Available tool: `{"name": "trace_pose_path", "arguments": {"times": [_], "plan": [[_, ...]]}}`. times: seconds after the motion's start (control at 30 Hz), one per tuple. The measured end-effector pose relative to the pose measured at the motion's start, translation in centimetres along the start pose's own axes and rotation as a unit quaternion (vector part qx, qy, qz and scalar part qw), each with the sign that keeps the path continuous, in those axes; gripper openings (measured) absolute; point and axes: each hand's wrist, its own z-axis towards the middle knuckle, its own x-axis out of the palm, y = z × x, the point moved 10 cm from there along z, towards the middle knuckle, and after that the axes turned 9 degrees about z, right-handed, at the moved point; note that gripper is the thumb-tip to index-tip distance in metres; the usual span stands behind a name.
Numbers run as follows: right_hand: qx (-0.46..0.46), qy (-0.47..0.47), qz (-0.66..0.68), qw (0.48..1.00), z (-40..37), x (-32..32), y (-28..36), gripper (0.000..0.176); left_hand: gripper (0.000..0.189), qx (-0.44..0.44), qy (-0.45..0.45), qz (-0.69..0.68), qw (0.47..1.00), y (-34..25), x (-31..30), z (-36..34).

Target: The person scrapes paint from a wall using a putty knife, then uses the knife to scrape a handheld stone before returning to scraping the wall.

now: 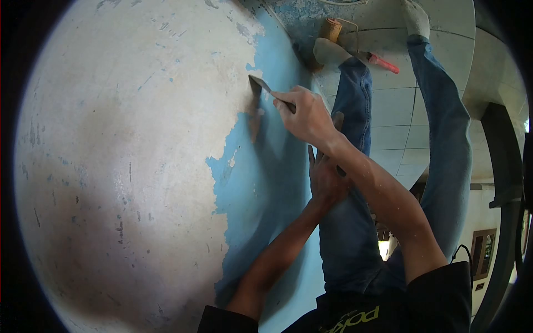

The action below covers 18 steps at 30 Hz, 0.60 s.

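Observation:
My right hand (307,115) grips the handle of a metal scraper (259,87). Its blade tip rests on the wall at the border between the blue paint (266,183) and the bare whitish plaster (127,155). Just below the blade runs a brownish scraped streak. Lower down, my left hand (326,178) lies flat against the blue-painted part, fingers spread, holding nothing. My right forearm crosses over its fingertips.
My legs in blue jeans (449,144) stand on a white tiled floor (400,116). A paint roller (331,28) with a red handle (383,63) lies on the floor by my feet near the wall's base. A dark frame stands at the far right.

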Motion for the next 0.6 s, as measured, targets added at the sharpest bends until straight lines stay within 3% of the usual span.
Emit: {"name": "trace_pose_path", "arguments": {"times": [0.07, 0.13, 0.17, 0.2, 0.3, 0.37, 0.43, 0.53, 0.6], "plan": [[-0.016, -0.017, -0.002, 1.000, 1.8, 0.4, -0.7, 0.024, 0.058, -0.009, 0.015, 0.049, 0.999, 0.3, 0.0, 0.1], [0.051, -0.038, -0.015, 0.998, 5.8, 0.8, -3.3, 0.024, 0.054, -0.019, 0.032, 0.104, 0.994, 0.5, -0.1, 0.4], [0.053, -0.041, -0.009, 0.998, 5.8, 0.7, -3.6, 0.024, 0.052, -0.014, -0.002, 0.104, 0.994, 0.3, -0.7, 0.5], [0.063, -0.010, 0.004, 0.998, 5.6, 0.6, -3.1, 0.024, 0.050, -0.008, -0.035, 0.103, 0.994, 0.1, -1.4, 0.6], [0.075, 0.063, 0.015, 0.995, 2.2, 0.1, -1.1, 0.023, 0.051, -0.020, -0.001, 0.128, 0.992, 1.7, -0.6, 0.6], [-0.029, 0.009, 0.000, 1.000, 0.5, -0.5, 0.6, 0.024, 0.058, -0.024, 0.047, 0.121, 0.991, 1.6, -0.9, 0.8], [-0.025, 0.002, 0.003, 1.000, 2.0, -0.2, 0.4, 0.023, 0.065, -0.027, 0.092, 0.118, 0.988, 1.6, -0.3, 0.9], [0.133, 0.046, 0.016, 0.990, 4.7, 0.2, -2.4, 0.024, 0.061, -0.028, 0.015, 0.137, 0.990, 1.5, -1.5, 0.7], [0.079, 0.048, 0.029, 0.995, 3.3, -0.4, -0.1, 0.023, 0.056, -0.030, 0.027, 0.144, 0.989, 2.4, -1.0, 0.7]]}}
